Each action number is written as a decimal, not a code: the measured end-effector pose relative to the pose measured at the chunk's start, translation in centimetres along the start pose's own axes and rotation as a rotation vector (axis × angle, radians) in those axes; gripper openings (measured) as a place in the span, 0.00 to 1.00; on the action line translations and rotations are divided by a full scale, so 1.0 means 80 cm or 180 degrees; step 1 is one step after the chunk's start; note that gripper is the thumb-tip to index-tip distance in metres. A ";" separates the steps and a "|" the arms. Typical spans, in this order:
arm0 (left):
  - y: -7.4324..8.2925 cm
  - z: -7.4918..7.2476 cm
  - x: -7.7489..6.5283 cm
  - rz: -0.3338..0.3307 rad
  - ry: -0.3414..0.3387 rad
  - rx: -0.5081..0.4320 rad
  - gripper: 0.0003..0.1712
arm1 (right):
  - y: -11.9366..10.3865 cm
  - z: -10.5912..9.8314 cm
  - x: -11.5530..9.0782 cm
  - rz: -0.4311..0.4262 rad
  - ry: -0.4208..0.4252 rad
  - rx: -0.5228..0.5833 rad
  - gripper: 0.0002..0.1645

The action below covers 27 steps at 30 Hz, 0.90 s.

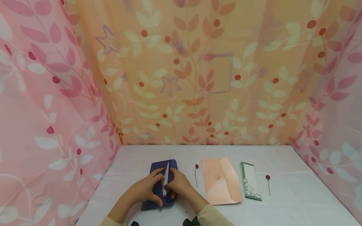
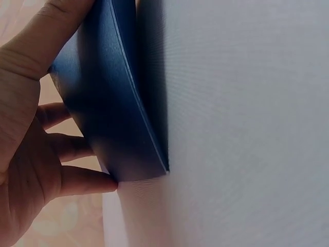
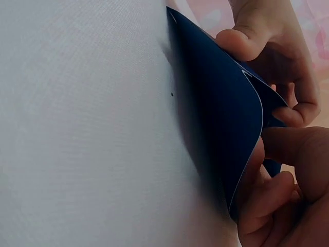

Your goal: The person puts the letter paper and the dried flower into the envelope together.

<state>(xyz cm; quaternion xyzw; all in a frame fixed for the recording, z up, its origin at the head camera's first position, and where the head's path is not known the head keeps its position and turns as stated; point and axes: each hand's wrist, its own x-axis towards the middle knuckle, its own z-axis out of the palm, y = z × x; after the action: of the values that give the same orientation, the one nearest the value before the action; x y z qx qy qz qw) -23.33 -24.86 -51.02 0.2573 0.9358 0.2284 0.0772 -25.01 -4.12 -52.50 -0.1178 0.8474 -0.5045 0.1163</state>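
A dark blue envelope (image 1: 159, 164) lies in front of me, its mouth parted along the right side. Inside that mouth shows a narrow white card (image 1: 166, 173) with a bit of red at its near end. My left hand (image 1: 147, 188) grips the envelope's body, thumb at the near part and fingertips by the opening. My right hand (image 1: 180, 184) pinches the envelope at its flap side, fingers tucked behind the flap (image 3: 226, 113) in the right wrist view. The envelope bows up from the cloth in the left wrist view, and most of the card is hidden inside.
Right of the hands lies a small dried rose (image 1: 196, 172), then a peach envelope (image 1: 216, 180) with its flap spread open. Beyond are a green-bordered floral card (image 1: 250, 180) and another small rose (image 1: 268, 179). White cloth covers the table (image 1: 181, 153); patterned curtains (image 1: 198, 78) stand behind and beside it.
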 end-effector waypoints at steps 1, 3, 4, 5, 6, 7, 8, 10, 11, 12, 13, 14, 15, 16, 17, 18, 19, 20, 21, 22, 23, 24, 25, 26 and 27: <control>0.000 0.000 0.000 0.0009 0.0007 0.0001 0.47 | 0.000 0.000 0.000 0.0004 -0.0013 0.0012 0.52; -0.001 0.001 0.000 0.0031 0.0025 -0.0004 0.46 | 0.000 0.001 0.000 0.0031 -0.0044 0.0046 0.52; -0.001 0.002 0.000 0.0045 0.0035 -0.0009 0.46 | 0.000 0.002 0.001 0.0036 -0.0052 0.0061 0.52; -0.001 0.002 0.000 0.0056 0.0042 -0.0011 0.47 | 0.001 0.002 0.001 0.0035 -0.0054 0.0066 0.53; -0.001 0.003 0.000 0.0067 0.0046 -0.0018 0.46 | 0.001 0.003 0.001 0.0031 -0.0053 0.0068 0.53; -0.001 0.003 0.000 0.0070 0.0044 -0.0020 0.46 | 0.001 0.003 0.001 0.0026 -0.0050 0.0067 0.53; -0.001 0.003 0.000 0.0071 0.0040 -0.0027 0.46 | 0.001 0.003 0.002 0.0028 -0.0052 0.0064 0.53; 0.001 0.003 0.001 0.0069 0.0028 -0.0040 0.45 | 0.002 0.004 0.002 0.0018 -0.0058 0.0067 0.53; 0.001 0.004 0.001 0.0075 0.0023 -0.0044 0.45 | 0.002 0.004 0.002 0.0012 -0.0062 0.0065 0.53; 0.002 0.004 0.001 0.0078 0.0014 -0.0044 0.45 | 0.002 0.004 0.002 0.0014 -0.0071 0.0059 0.53; 0.003 0.004 0.002 0.0082 0.0009 -0.0039 0.45 | 0.003 0.003 0.002 0.0017 -0.0078 0.0054 0.52; 0.004 0.005 0.002 0.0098 0.0008 -0.0037 0.45 | 0.003 0.003 0.001 0.0019 -0.0086 0.0047 0.52; 0.004 0.006 0.002 0.0117 0.0011 -0.0034 0.44 | 0.003 0.002 0.001 0.0011 -0.0088 0.0034 0.52; 0.005 0.007 0.003 0.0136 0.0014 -0.0027 0.44 | 0.004 0.002 0.001 0.0006 -0.0089 0.0017 0.52; 0.005 0.007 0.003 0.0151 0.0018 -0.0022 0.44 | 0.004 0.001 0.000 -0.0001 -0.0091 0.0005 0.51; 0.006 0.008 0.003 0.0160 0.0020 -0.0018 0.44 | 0.005 0.001 0.000 -0.0006 -0.0095 -0.0002 0.51; 0.007 0.009 0.003 0.0174 0.0027 -0.0017 0.44 | 0.005 0.000 0.000 -0.0013 -0.0092 -0.0010 0.51; 0.007 0.009 0.004 0.0183 0.0036 -0.0022 0.44 | 0.006 0.000 0.000 -0.0019 -0.0092 -0.0018 0.51; 0.008 0.010 0.004 0.0189 0.0045 -0.0028 0.44 | 0.007 0.000 0.000 -0.0023 -0.0087 -0.0019 0.51; 0.009 0.010 0.004 0.0192 0.0056 -0.0030 0.44 | 0.008 0.000 0.000 -0.0016 -0.0087 -0.0022 0.51; 0.010 0.010 0.005 0.0194 0.0070 -0.0032 0.45 | 0.009 0.000 0.000 -0.0012 -0.0090 -0.0024 0.51; 0.011 0.011 0.005 0.0202 0.0083 -0.0027 0.45 | 0.009 0.001 0.000 -0.0004 -0.0088 -0.0037 0.52; 0.011 0.011 0.005 0.0208 0.0095 -0.0026 0.46 | 0.010 0.001 0.000 0.0003 -0.0083 -0.0049 0.51; 0.012 0.012 0.005 0.0213 0.0107 -0.0031 0.46 | 0.010 0.002 0.001 0.0011 -0.0082 -0.0052 0.52; 0.013 0.012 0.006 0.0222 0.0116 -0.0032 0.46 | 0.010 0.002 0.001 0.0021 -0.0076 -0.0067 0.52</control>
<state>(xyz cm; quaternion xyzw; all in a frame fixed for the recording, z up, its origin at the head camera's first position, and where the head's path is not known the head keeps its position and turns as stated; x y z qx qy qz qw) -23.02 -23.47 -51.40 0.2852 0.9263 0.2404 0.0534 -25.08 -3.89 -53.26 -0.1222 0.8516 -0.4938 0.1268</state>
